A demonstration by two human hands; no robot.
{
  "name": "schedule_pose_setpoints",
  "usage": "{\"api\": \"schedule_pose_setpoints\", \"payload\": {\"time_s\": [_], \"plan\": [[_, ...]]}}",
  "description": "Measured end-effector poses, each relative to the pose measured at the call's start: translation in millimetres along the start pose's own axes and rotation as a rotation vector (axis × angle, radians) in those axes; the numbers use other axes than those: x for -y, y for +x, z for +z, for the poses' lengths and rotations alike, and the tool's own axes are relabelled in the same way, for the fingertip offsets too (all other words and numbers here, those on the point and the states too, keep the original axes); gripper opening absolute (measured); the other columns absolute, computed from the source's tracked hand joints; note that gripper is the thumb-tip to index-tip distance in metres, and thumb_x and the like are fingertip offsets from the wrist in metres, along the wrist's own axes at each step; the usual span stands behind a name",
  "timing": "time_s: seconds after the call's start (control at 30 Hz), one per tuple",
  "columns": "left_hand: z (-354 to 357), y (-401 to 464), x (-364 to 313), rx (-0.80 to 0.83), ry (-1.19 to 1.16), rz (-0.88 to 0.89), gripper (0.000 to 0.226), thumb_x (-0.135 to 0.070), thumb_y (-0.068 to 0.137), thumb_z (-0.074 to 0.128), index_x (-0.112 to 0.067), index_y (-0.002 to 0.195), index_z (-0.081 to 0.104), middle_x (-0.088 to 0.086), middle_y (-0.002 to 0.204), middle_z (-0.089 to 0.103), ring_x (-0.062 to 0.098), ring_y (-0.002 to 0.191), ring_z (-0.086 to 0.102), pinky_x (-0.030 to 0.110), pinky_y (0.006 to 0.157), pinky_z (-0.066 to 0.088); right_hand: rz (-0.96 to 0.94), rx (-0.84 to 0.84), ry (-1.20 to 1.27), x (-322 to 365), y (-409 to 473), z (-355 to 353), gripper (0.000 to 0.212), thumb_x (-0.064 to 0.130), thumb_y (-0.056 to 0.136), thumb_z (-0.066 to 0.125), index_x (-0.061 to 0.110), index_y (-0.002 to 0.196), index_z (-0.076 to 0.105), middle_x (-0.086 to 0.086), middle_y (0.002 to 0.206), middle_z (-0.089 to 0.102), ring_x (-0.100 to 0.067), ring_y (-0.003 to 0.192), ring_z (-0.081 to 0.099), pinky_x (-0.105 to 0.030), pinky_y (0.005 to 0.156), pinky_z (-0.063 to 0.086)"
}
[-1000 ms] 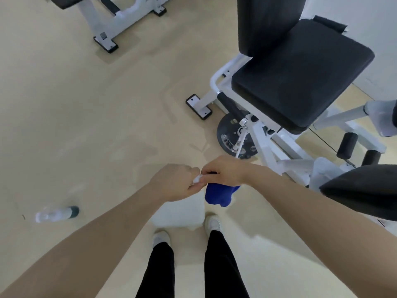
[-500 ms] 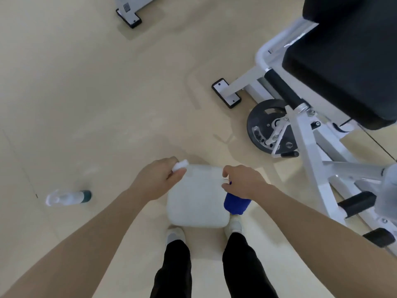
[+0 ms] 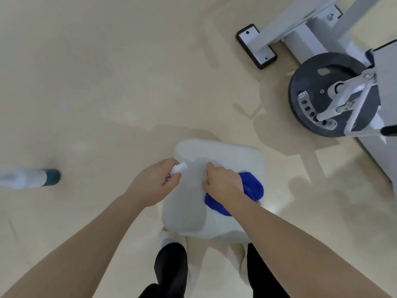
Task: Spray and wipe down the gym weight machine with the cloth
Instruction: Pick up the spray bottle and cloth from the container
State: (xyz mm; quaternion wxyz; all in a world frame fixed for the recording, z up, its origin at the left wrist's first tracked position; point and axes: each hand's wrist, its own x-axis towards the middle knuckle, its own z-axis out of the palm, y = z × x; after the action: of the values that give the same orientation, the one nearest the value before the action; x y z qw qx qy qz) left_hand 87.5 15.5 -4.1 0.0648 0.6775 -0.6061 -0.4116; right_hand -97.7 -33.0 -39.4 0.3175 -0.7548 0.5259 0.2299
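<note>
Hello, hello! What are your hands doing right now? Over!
Left hand pinching small white cap. Right hand gripping blue cloth over white jug. Spray bottle lying on floor, left. Machine untouched.

A large white plastic jug [image 3: 232,160] stands on the beige floor [image 3: 107,82], just ahead of a person's feet in white shoes [image 3: 166,241] and black trousers [image 3: 171,269]. A small white cap [image 3: 178,168] shows above the jug's left side.

Both hands [image 3: 189,186] have parted over the jug [image 3: 234,160].
</note>
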Motion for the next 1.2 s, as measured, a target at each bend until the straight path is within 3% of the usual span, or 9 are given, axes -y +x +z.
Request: {"api": "schedule_pose_setpoints", "payload": {"time_s": [0.13, 0.37, 0.43, 0.5, 0.67, 0.8, 0.97, 1.07, 1.2], "plan": [[-15, -5, -12, 0.067, -0.007, -0.023, 0.023, -0.049, 0.084, 0.032, -0.029, 0.072, 0.039, -0.006, 0.065, 0.045, 0.012, 0.059, 0.043, 0.031, 0.057, 0.034, 0.060, 0.059, 0.095, -5, -10, -11, 0.040, 0.037, 0.086, 0.058, 0.017, 0.111, 0.035, -0.001, 0.088, 0.052, -0.024, 0.073, 0.051, -0.028, 0.046, 0.028], [-92, -39, -103, 0.223, -0.100, -0.096, 0.047, -0.057, 0.093, 0.036, -0.012, 0.096, 0.049, 0.010, 0.076, 0.058, 0.015, 0.060, 0.059, 0.029, 0.055, 0.047, 0.262, 0.221, 0.226, -45, -105, -104, 0.063, 0.067, 0.083, 0.047, 0.012, 0.114, 0.045, -0.001, 0.096, 0.053, -0.021, 0.084, 0.052, -0.030, 0.068, 0.043], [-118, -50, -143, 0.261, -0.149, -0.061, 0.026, -0.045, 0.097, 0.036, -0.023, 0.101, 0.049, 0.003, 0.074, 0.057, 0.006, 0.058, 0.060, 0.023, 0.048, 0.048, 0.305, 0.192, 0.321, -52, -135, -143, 0.059, 0.065, 0.080, 0.054, 0.012, 0.104, 0.048, -0.003, 0.097, 0.055, -0.021, 0.083, 0.053, -0.028, 0.067, 0.042], [-151, -61, -191, 0.271, -0.172, -0.003, 0.011, -0.043, 0.097, 0.038, -0.036, 0.100, 0.047, -0.005, 0.079, 0.059, 0.010, 0.065, 0.065, 0.028, 0.061, 0.052, 0.317, 0.144, 0.423, -56, -170, -195, 0.053, 0.056, 0.077, 0.064, 0.011, 0.101, 0.048, -0.002, 0.095, 0.055, -0.019, 0.080, 0.052, -0.025, 0.063, 0.040], [-215, -76, -292, 0.309, -0.074, 0.157, 0.020, -0.039, 0.097, 0.043, -0.028, 0.113, 0.050, -0.002, 0.079, 0.059, 0.013, 0.062, 0.060, 0.009, 0.046, 0.037, 0.273, 0.142, 0.434, -73, -242, -298, 0.039, 0.013, 0.076, 0.063, 0.013, 0.112, 0.046, -0.007, 0.111, 0.057, -0.020, 0.088, 0.054, -0.025, 0.062, 0.044], [-251, -80, -370, 0.276, 0.066, 0.330, 0.026, -0.036, 0.097, 0.044, -0.012, 0.106, 0.051, 0.013, 0.080, 0.059, 0.021, 0.061, 0.050, 0.031, 0.057, 0.039, 0.195, -0.072, 0.604, -75, -306, -373, 0.052, -0.001, 0.080, 0.041, 0.025, 0.123, 0.055, 0.000, 0.109, 0.056, -0.019, 0.097, 0.051, -0.019, 0.066, 0.039], [-257, -78, -443, 0.241, 0.132, 0.384, 0.019, -0.026, 0.095, 0.042, -0.009, 0.091, 0.049, -0.003, 0.069, 0.047, 0.017, 0.059, 0.040, 0.030, 0.057, 0.033, 0.057, -0.261, 0.695, -90, -364, -426, 0.016, 0.025, 0.090, 0.057, 0.021, 0.093, 0.072, 0.004, 0.098, 0.065, -0.013, 0.096, 0.056, -0.026, 0.085, 0.043], [-243, -66, -478, 0.242, 0.188, 0.473, 0.012, -0.029, 0.095, 0.042, -0.027, 0.084, 0.045, -0.007, 0.074, 0.049, 0.014, 0.064, 0.046, 0.029, 0.059, 0.037, 0.006, -0.349, 0.810, -109, -368, -445, 0.021, 0.036, 0.089, 0.060, 0.019, 0.083, 0.073, 0.003, 0.090, 0.068, -0.009, 0.084, 0.057, -0.028, 0.084, 0.046], [-224, -44, -524, 0.199, 0.171, 0.497, 0.024, -0.032, 0.095, 0.046, -0.027, 0.119, 0.048, -0.005, 0.088, 0.055, 0.008, 0.071, 0.050, 0.028, 0.067, 0.044, -0.095, -0.351, 0.855, -153, -358, -469, 0.012, 0.026, 0.090, 0.060, 0.024, 0.096, 0.071, 0.013, 0.097, 0.068, -0.008, 0.093, 0.061, -0.028, 0.087, 0.048]]}}
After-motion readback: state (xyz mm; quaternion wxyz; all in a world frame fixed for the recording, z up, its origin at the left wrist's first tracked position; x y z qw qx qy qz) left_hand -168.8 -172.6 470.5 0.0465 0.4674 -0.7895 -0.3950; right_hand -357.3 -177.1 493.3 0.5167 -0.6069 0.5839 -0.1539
